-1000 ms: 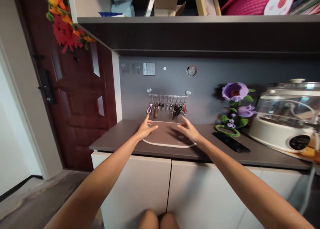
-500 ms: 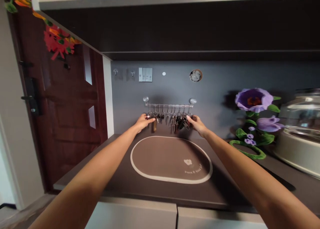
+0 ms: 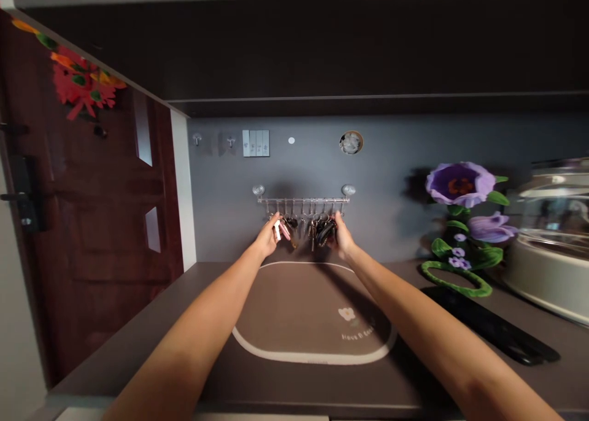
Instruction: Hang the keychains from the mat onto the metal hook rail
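Observation:
A chrome hook rail [image 3: 304, 199] is fixed to the grey back wall, with several bunches of keys [image 3: 306, 227] hanging from it. My left hand [image 3: 267, 239] reaches the rail's left end and pinches a key with a pink loop [image 3: 281, 228]. My right hand [image 3: 342, 239] is at the right end, its fingers closed on a dark key fob [image 3: 326, 231]. Below both hands a brown oval mat [image 3: 313, 310] with a white border lies on the dark counter.
A purple fabric flower ornament [image 3: 462, 224] stands on the counter at the right, with a black flat device [image 3: 492, 326] in front of it and a cooker with a glass lid [image 3: 552, 237] at the far right. A dark red door [image 3: 83, 224] is left of the counter. Wall switches [image 3: 256, 143] sit above the rail.
I have moved closer to the counter. Both hands rose from the mat to the key rail and closed on keys at its two ends.

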A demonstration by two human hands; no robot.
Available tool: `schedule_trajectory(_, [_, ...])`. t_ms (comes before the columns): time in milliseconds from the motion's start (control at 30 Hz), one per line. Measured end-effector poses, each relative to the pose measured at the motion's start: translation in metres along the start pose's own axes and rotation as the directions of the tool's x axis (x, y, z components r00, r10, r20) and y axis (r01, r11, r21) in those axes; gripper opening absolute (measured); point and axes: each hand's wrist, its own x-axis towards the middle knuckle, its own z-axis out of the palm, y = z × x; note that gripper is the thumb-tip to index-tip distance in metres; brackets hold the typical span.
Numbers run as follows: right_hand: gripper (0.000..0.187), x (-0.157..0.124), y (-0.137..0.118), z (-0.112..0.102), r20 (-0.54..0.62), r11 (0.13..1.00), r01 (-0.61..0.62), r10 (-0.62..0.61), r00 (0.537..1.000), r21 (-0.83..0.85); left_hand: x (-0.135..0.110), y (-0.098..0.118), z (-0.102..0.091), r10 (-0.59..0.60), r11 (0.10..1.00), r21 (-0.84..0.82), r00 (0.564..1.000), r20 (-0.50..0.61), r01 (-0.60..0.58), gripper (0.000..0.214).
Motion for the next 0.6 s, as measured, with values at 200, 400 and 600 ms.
schedule_trajectory(200, [0.043,-0.003,-0.001,0.008,0.008,0.984,-0.104,0.104,0.995,0.144,-0.003,-0.007,0.014,-0.048,0.988,-0.141,0.997,0.054,0.056,0.031])
schedule_trajectory(400, [0.053,-0.005,0.001,0.017,0.026,0.963,-0.151,0.149,0.988,0.224,-0.007,-0.015,0.025,-0.049,0.981,-0.184,0.998,0.039,0.055,0.041])
schedule_trajectory(600, [0.058,-0.01,-0.003,0.026,0.096,0.926,-0.169,0.145,0.985,0.337,-0.004,-0.017,0.035,-0.065,0.962,-0.256,0.989,0.131,0.097,0.061])
